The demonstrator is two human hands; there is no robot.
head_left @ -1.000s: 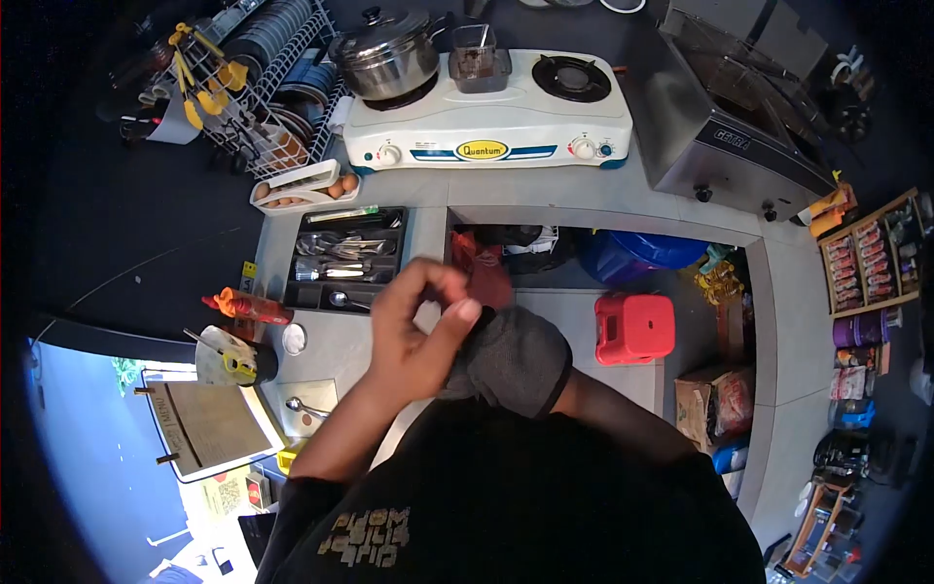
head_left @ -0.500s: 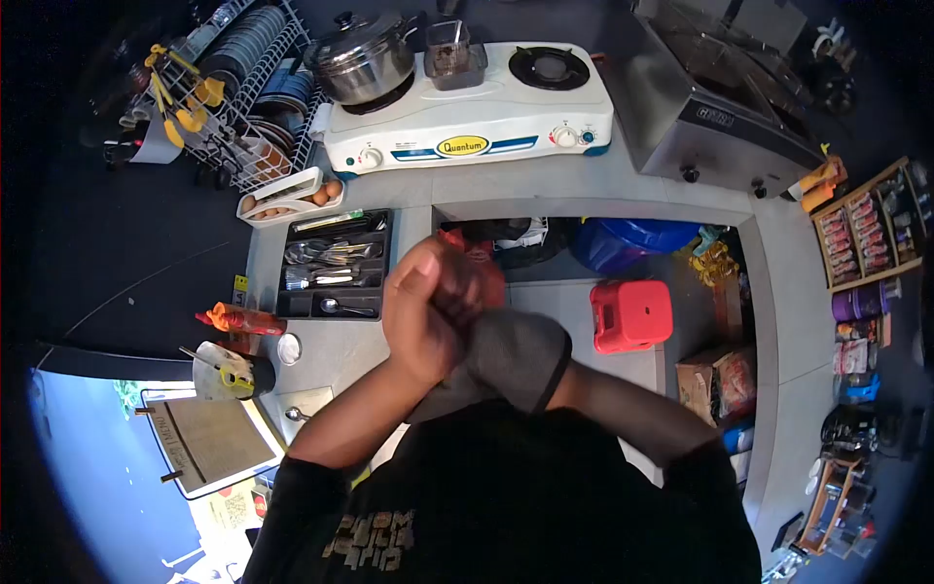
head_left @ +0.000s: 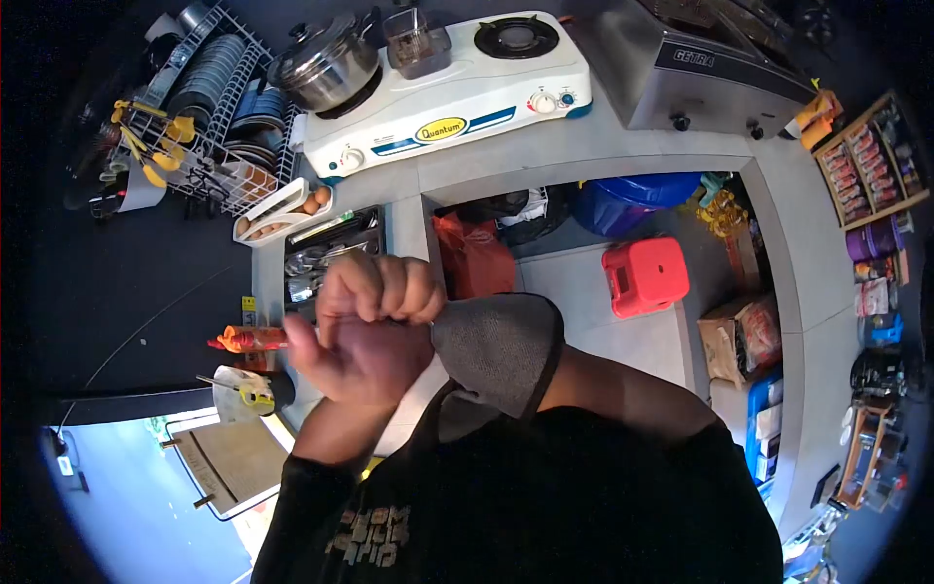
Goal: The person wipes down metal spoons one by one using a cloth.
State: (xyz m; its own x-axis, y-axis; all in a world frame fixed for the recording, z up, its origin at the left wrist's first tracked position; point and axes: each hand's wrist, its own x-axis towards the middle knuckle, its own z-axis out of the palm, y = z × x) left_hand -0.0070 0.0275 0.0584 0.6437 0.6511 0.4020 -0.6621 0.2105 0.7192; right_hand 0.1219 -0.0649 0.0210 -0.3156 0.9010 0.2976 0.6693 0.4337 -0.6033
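Note:
My left hand (head_left: 375, 336) is bare, raised in front of my chest with the palm showing. Its fingers curl loosely at the top, the thumb stands apart, and nothing lies in the palm. A grey cloth (head_left: 501, 346) with a dark hem covers my right hand, and a fold of it hangs below. The fingers of that hand are hidden under the cloth, which presses against the heel and wrist side of my left hand. Behind my left hand a black cutlery tray (head_left: 365, 234) with spoons and forks is partly covered.
A white two-burner stove (head_left: 457, 102) carries a steel pot (head_left: 326, 68) and a clear container (head_left: 418, 49). A dish rack (head_left: 229, 127) and an egg holder (head_left: 282, 214) stand left. Below the counter are a red stool (head_left: 645, 277), a red bag (head_left: 472, 258) and a blue bin (head_left: 632, 204).
My left hand has turned palm up and moved left and down, its fist loosening. The cloth has shifted from beside the fist to the wrist side. The view has tilted and shifted.

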